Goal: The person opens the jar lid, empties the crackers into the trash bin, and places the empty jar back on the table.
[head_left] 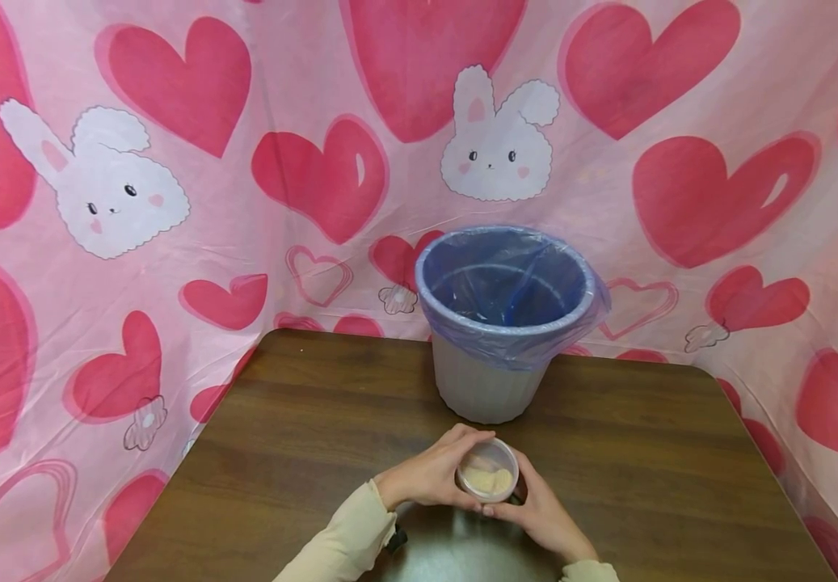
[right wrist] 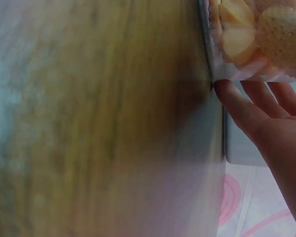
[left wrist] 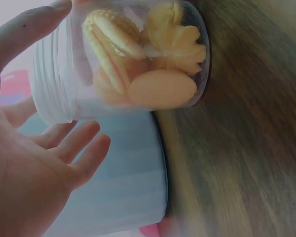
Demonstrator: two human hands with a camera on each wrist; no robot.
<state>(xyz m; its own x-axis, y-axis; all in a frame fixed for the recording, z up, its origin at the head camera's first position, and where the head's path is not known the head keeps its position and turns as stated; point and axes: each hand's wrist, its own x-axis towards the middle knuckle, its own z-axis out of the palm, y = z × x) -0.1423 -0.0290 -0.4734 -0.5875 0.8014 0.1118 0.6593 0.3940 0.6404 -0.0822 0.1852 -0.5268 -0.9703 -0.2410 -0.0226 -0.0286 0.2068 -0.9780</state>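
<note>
A clear plastic jar (head_left: 488,478) of biscuits stands upright on the table, between both hands. In the left wrist view, pale oval and flower-shaped biscuits (left wrist: 163,89) show through its wall, below a ribbed neck (left wrist: 52,74). My left hand (head_left: 429,473) holds the jar near its top, thumb on the near side and fingers around the far side. On the other side my right hand (head_left: 542,509) holds the jar lower down, its fingertips against the wall near the base in the right wrist view. Whether a clear lid covers the mouth, I cannot tell.
A whitish bin (head_left: 487,388) lined with a blue plastic bag (head_left: 513,343) stands just behind the jar. Brown wood-grain tabletop (head_left: 302,436) spreads around them. Pink cloth (head_left: 302,202) with hearts and rabbits hangs behind and at both sides.
</note>
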